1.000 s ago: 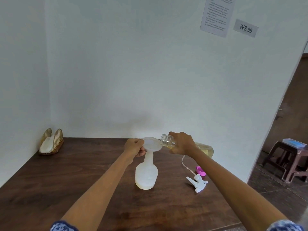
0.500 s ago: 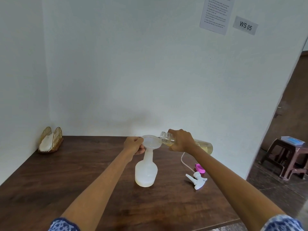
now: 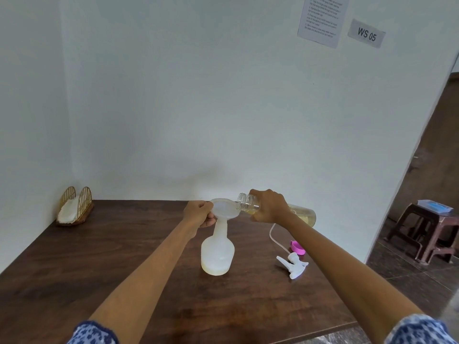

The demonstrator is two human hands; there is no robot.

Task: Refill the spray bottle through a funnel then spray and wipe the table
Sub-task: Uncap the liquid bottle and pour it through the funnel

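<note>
**Pouring into the funnel**

A white spray bottle (image 3: 217, 254) stands upright on the dark wooden table (image 3: 111, 269), near the middle. Its top is off. A white funnel (image 3: 224, 208) sits in its neck. A little pale liquid lies at the bottom of the bottle.

The left hand (image 3: 198, 213) is at 9 o'clock from the funnel. Its fingers are curled and they pinch the funnel's rim.

The right hand (image 3: 269, 207) is at 3 o'clock from the funnel. Its fingers wrap around a clear refill bottle (image 3: 301, 213) with yellowish liquid inside. This bottle is tipped over on its side (almost flat), and its open mouth reaches over the funnel's edge. I cannot tell if liquid is coming out.

The white spray trigger head (image 3: 293, 265) lies on the table at 3 o'clock from the spray bottle, well apart from it. Its thin tube curls up toward the right hand. A pink cap (image 3: 297, 247) lies just beside the trigger head, at 12 o'clock from it.

Far off at 10 o'clock, in the table's corner, sits a wicker holder (image 3: 75, 207) with something white in it. On the wall are a paper sheet (image 3: 321, 19) and a sign reading "WS 05" (image 3: 366, 34). A brown stool (image 3: 424, 230) stands on the floor far to the right.
</note>
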